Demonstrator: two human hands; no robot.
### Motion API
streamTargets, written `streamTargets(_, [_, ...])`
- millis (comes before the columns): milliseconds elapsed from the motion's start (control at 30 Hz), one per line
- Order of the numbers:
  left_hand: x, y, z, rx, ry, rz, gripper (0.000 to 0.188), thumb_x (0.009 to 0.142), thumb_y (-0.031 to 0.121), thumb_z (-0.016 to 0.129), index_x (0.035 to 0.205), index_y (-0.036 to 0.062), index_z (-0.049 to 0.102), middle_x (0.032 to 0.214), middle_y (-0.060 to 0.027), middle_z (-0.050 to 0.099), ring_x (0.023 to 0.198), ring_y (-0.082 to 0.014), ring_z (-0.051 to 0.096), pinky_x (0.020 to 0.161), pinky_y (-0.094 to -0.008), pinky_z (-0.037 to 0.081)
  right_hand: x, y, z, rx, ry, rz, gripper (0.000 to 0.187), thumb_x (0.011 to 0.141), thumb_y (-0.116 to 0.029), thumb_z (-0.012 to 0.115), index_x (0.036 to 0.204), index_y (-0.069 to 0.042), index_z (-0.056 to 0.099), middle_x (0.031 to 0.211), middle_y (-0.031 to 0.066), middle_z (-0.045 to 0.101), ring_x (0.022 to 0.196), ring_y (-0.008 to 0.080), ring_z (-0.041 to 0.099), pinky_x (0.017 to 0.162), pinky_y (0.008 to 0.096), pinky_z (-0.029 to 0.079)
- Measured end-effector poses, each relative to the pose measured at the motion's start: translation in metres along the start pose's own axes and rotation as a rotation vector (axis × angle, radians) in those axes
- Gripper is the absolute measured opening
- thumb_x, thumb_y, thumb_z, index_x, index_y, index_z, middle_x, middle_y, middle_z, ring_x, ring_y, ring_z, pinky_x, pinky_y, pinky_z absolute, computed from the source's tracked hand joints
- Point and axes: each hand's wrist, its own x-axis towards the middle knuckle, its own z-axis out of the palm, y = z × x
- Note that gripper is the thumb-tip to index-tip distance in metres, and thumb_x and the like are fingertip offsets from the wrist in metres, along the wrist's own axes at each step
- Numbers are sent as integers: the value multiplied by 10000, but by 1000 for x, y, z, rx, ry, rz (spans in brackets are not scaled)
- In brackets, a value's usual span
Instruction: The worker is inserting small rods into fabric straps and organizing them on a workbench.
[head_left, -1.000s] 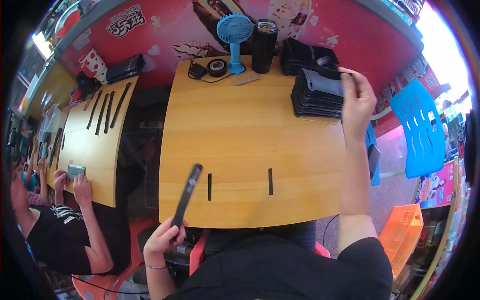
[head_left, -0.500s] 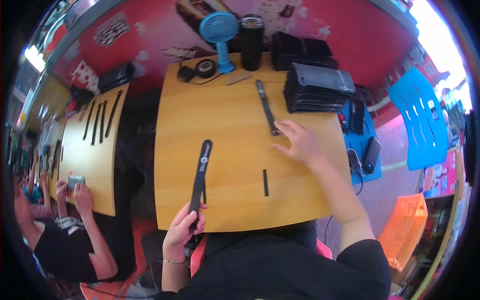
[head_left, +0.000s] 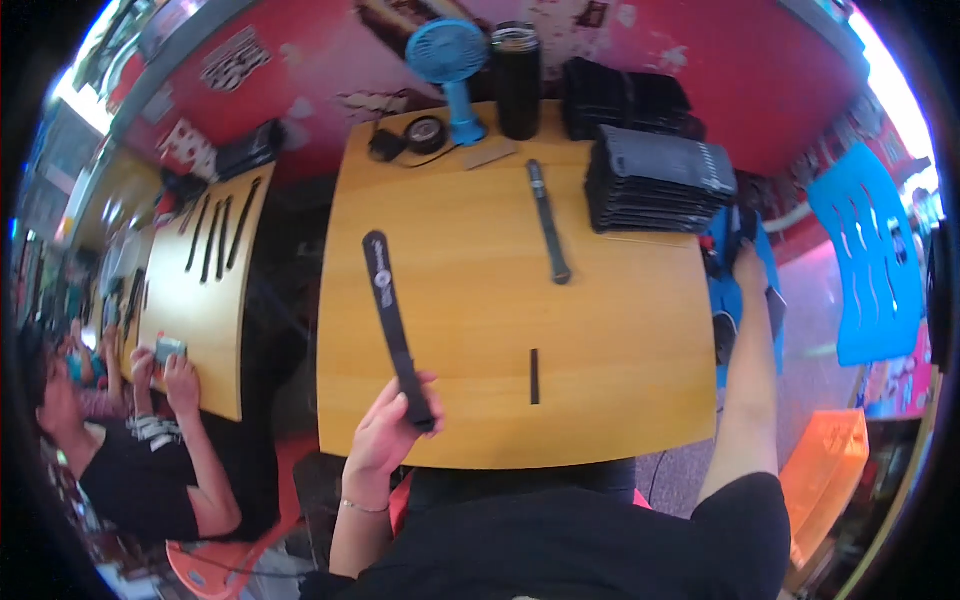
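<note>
My left hand (head_left: pixel 385 428) is closed on the lower end of a black strap (head_left: pixel 385 290). The strap points up and away over the near left of the table, its rounded end and pale print showing. My right hand (head_left: pixel 746 266) reaches past the table's right edge to the blue seat (head_left: pixel 768 250), beside a black item (head_left: pixel 741 226). Its fingers are small and partly hidden, so a grip cannot be made out. A second black strap (head_left: pixel 548 225) lies on the wooden table (head_left: pixel 450 220). Nearer to me is a short black strip (head_left: pixel 535 376).
Stacked black pouches (head_left: pixel 655 185) stand at the back right, with folded black ones (head_left: pixel 625 100) behind. A blue fan (head_left: pixel 462 105), a dark tumbler (head_left: pixel 516 85) and a round black item (head_left: pixel 425 133) line the back. Left, a person (head_left: pixel 150 450) works at another table (head_left: pixel 200 330).
My right hand has left the strap on the table and moved right to the blue seat. My left hand has shifted slightly right, tilting its strap's far end left. The view has shifted slightly.
</note>
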Motion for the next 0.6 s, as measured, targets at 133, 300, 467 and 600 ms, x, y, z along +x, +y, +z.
streamTargets(133, [9,6,19,-98,-31,-1,420,923,226,504,1262,-7,420,970,-158,572,818,-253,579,644,-320,452,22,55,7,-51,70,-256,376,936,-245,374,1250,-68,484,1049,238,620,982,416,587,827,519,464])
streamTargets(300, [18,3,27,-164,-133,101,370,943,93,486,1292,39,378,1111,-158,549,1046,-324,583,842,-399,520,-31,-2,-43,582,276,-248,414,987,-322,348,1213,-38,546,913,123,665,696,234,583,643,356,446])
streamTargets(467, [19,-5,30,-282,-130,175,326,941,48,476,1262,67,420,1147,-152,546,1106,-353,557,921,-450,507,-232,-141,-129,1004,10,-579,539,998,-423,268,1185,-47,605,678,-43,516,539,34,312,477,227,218])
streamTargets(600, [16,-14,38,-278,-62,180,305,940,46,480,1242,78,450,1148,-146,552,1102,-358,561,899,-447,524,-344,-234,-161,788,-198,-793,311,921,-116,493,1217,-60,574,762,49,611,581,123,526,538,279,432])
